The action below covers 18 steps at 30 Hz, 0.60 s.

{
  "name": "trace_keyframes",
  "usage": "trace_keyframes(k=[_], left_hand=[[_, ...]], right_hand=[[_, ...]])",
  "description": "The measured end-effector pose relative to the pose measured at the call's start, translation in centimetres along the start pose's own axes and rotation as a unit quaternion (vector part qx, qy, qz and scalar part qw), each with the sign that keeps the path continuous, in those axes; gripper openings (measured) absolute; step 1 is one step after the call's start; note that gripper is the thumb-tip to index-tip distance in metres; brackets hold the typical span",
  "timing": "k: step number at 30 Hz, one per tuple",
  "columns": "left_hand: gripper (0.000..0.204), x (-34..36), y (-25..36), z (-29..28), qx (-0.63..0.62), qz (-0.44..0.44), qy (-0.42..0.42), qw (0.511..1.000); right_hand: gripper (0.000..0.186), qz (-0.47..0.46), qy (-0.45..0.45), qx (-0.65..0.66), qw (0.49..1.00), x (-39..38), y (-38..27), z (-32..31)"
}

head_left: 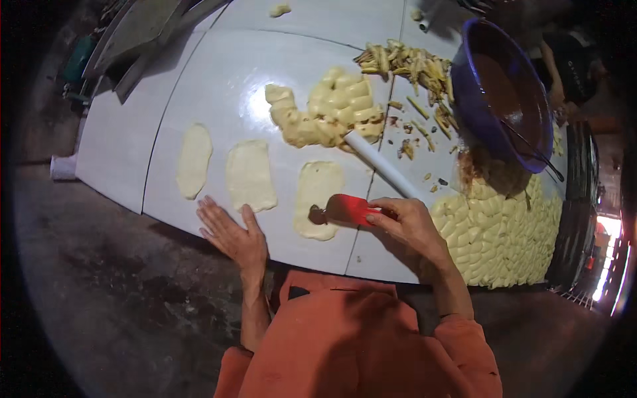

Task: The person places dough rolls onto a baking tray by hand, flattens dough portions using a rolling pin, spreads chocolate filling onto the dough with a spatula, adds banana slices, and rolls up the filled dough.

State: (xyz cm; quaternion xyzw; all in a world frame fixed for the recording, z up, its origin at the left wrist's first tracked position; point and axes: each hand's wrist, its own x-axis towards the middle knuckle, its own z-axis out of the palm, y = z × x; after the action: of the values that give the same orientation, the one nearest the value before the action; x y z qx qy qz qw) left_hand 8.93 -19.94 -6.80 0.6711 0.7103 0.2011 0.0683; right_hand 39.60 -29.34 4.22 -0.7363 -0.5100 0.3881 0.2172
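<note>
The scraper (pixel 348 207) looked like smooth plastic with a slight sheen. The rolled dough (pixel 251 174) was soft and matt; the dough pile (pixel 497 239) was lumpy, its rounded faces smooth. The tabletop (pixel 119 149) was slick, with a glossy glare. The tub (pixel 474 96) seemed shiny plastic, the rod (pixel 380 162) smooth, the shirt (pixel 325 325) matt cloth, the floor (pixel 119 285) dull and blotchy.

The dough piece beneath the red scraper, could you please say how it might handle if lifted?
Thin and flat, the dough piece would probably sag. Its wavy, soft-looking edge suggests it could stretch. The dark blob on it might smear.
</note>
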Motion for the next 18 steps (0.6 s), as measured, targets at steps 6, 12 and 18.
trace_keyframes(k=[6,12,18], left_hand=[[0.074,-0.2,-1.7,0.1,0.061,0.006,0.035,0.998],[0.07,-0.6,-3.5,1.7,0.087,0.013,0.078,0.993],[0.068,-0.2,-4.1,2.9,0.125,-0.003,0.085,0.988]], right_hand=[[0.028,0.066,0.08,0.314,0.944,-0.1,1.8,-11.1],[0.034,0.066,0.352,0.077,0.931,0.5,7.8,-25.8],[0.029,0.129,0.196,-0.197,0.952,4.8,14.2,-29.7]])
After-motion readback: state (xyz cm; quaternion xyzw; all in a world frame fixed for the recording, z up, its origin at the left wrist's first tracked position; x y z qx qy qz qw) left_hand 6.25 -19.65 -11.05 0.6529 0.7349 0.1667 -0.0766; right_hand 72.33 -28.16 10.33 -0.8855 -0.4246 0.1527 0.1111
